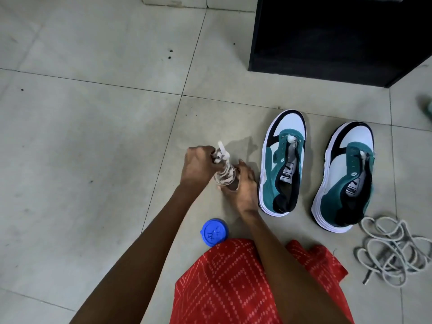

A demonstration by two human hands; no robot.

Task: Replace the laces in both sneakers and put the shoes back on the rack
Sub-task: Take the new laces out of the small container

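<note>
Two teal, white and black sneakers stand side by side on the tiled floor with no laces in them, the left sneaker (281, 164) and the right sneaker (346, 178), toes pointing away from me. Just left of them I hold a bundle of pale laces (225, 174) above the floor. My left hand (198, 167) pinches the bundle's upper end, where a lace end sticks up. My right hand (243, 188) grips the bundle's lower part. A loose pile of white laces (392, 251) lies on the floor at the right sneaker's heel.
A black shoe rack (339, 38) stands at the back right, its bottom close to the sneakers' toes. A blue round lid (214, 233) lies on the floor by my knee. My red patterned garment (245, 284) fills the bottom centre. Grey floor tiles spread to the left.
</note>
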